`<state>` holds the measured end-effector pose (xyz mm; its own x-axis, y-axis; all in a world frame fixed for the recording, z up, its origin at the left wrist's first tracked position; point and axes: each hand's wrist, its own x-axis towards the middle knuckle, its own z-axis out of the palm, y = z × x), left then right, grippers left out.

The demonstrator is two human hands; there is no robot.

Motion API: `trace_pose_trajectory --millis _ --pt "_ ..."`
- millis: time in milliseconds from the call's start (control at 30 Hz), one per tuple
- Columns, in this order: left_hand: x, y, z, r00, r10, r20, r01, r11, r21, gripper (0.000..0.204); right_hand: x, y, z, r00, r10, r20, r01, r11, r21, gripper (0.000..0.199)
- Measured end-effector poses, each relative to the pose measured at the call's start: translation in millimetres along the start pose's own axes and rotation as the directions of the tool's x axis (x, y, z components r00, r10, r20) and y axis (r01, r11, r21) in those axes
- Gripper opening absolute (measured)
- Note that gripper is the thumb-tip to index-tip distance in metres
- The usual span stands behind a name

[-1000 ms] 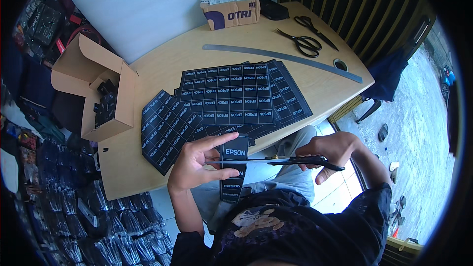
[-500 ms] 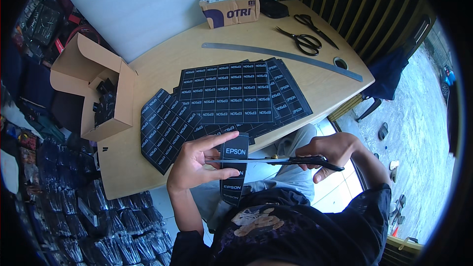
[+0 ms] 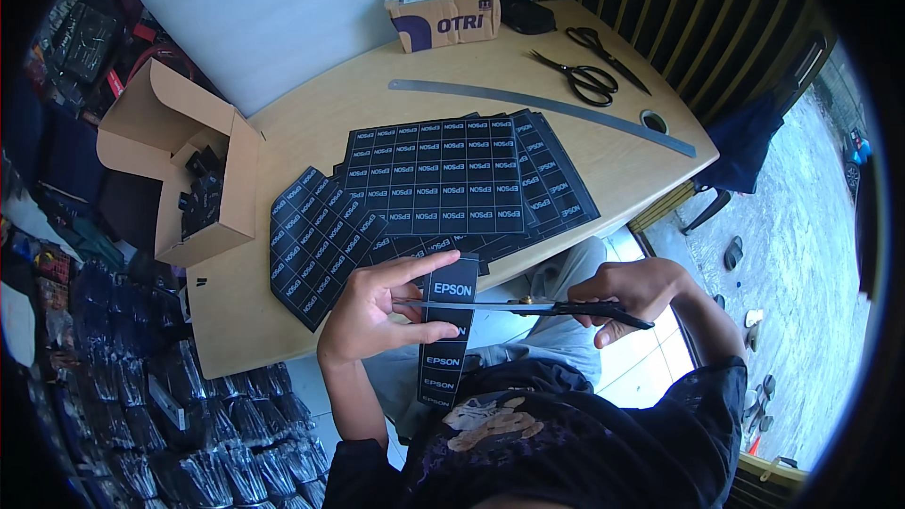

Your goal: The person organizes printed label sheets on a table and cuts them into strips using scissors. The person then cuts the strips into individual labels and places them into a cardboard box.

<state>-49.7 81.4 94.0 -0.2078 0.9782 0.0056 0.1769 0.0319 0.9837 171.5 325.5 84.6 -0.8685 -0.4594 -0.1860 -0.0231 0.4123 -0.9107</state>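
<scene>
A narrow black strip [image 3: 443,360] with repeated white print hangs from my left hand [image 3: 368,316], pinched between thumb and fingers above my lap. My right hand [image 3: 637,294] grips the black handles of a pair of scissors [image 3: 542,307]. Their long blades lie across the strip, looking nearly closed, with the tips reaching to my left fingers. Whether the strip is cut through there cannot be made out. Just beyond my hands, several black printed sheets [image 3: 434,175] lie overlapping on the wooden table [image 3: 302,132].
An open cardboard box [image 3: 236,212] holding small black pieces stands at the table's left. Farther back are a taped carton [image 3: 443,28], a black pouch [image 3: 525,15], a steel ruler [image 3: 528,106], two more pairs of scissors [image 3: 592,85] and a tape roll [image 3: 652,121]. Plastic-wrapped bundles [image 3: 207,415] lie at lower left.
The strip's lower end hangs a little lower and straighter. Both hands and the scissors have hardly moved.
</scene>
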Motion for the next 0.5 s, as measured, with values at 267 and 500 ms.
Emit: trace_pose_trajectory --millis 267,500 --pt "-1.3 -2.8 2.6 1.0 -0.006 0.013 0.006 1.0 -0.013 0.073 -1.8 2.7 4.3 1.0 -0.006 0.009 0.006 1.0 0.014 0.06" --pt "0.7 4.4 -0.5 0.999 0.04 0.005 -0.04 0.997 0.063 0.069 -1.4 3.7 7.8 0.998 -0.026 -0.051 0.027 1.0 0.013 0.055"
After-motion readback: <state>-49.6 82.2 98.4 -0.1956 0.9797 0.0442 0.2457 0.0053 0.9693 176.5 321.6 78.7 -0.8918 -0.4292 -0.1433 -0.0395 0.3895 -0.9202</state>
